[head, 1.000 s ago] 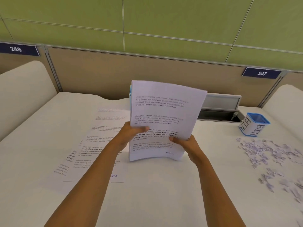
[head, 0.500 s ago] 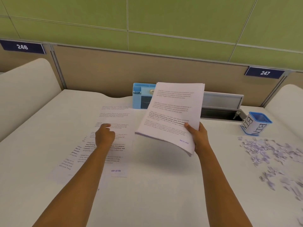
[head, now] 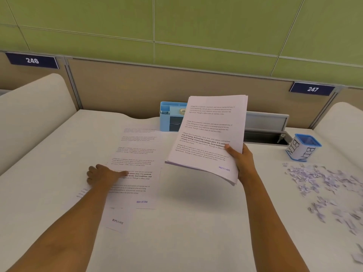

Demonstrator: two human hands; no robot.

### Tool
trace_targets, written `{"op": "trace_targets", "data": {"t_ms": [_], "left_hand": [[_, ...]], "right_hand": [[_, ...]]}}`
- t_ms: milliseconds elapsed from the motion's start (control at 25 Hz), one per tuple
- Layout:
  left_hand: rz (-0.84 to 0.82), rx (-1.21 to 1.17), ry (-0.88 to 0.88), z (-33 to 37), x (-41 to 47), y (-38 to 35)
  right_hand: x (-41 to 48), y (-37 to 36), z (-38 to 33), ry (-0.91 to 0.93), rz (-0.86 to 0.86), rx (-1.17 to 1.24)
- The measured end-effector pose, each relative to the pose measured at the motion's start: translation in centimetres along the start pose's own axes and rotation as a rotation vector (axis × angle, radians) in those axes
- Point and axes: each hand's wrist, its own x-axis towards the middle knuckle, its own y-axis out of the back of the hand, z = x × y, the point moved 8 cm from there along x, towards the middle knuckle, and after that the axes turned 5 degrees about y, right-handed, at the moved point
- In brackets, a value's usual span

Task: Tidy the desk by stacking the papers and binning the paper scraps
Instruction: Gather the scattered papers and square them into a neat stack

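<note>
Left grip [head: 104, 174]: released, with the fingers laid on the loose sheets [head: 137, 154]. I see these sheets overlapping on the bench [head: 186, 242]; the top one is stamped RECEIVED and a lower one DUPLICATE. Behind them a blue organiser [head: 170, 116] stands against the partition [head: 137, 85]. Right grip [head: 242, 160]: grasping the paper stack [head: 208, 134] at its lower right edge, thumb on top. The stack is raised clear of the bench and tilted. Further right the bin [head: 303, 147] stands upright, lettered BIN. The paper scraps [head: 324, 183] lie scattered on the bench just in front of it.
</note>
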Motion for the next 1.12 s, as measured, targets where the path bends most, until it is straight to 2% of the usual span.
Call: {"op": "trace_targets", "data": {"t_ms": [440, 600, 720, 880, 1120], "left_hand": [[-0.003, 0.168, -0.022, -0.5, 1.1, 2.2], [-0.077, 0.035, 0.011, -0.2, 0.2, 2.2], [-0.028, -0.096, 0.022, 0.6, -0.5, 3.9], [-0.021, -0.152, -0.038, 2.3, -1.2, 7.0], [0.163, -0.078, -0.165, 5.0, -2.5, 11.3]], "right_hand": [[0.0, -0.6, 0.6, -0.009, -0.015, 0.012], [0.2, -0.5, 1.1, -0.017, -0.021, -0.002], [0.4, -0.1, 1.5, -0.025, -0.026, -0.034], [0.5, 0.1, 2.1, -0.042, -0.042, -0.052], [0.3, 0.2, 3.5, -0.066, -0.068, -0.09]]}}
